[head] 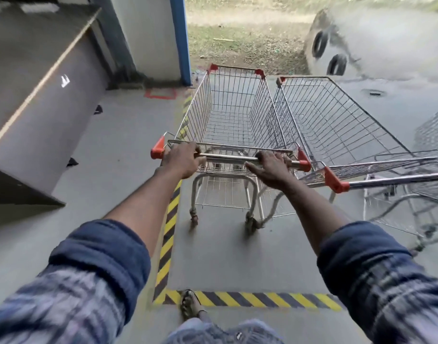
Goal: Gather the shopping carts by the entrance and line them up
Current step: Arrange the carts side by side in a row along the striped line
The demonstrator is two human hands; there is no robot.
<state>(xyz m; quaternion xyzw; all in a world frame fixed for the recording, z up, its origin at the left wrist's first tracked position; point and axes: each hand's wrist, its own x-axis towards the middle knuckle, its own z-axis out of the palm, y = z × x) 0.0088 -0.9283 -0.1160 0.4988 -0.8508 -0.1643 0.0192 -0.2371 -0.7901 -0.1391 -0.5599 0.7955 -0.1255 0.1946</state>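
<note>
Fingers (198, 161) of both hands around cart handle (229, 157)

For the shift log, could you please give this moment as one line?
hands: left, right on cart handle | second cart alongside right | inside striped floor tape

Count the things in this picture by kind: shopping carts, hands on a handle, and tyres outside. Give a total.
Shopping carts: 3 (held cart, second cart, third cart, partly cut off)
Hands: 2 (left hand, right hand)
Tyres: 2
Total: 7
</note>
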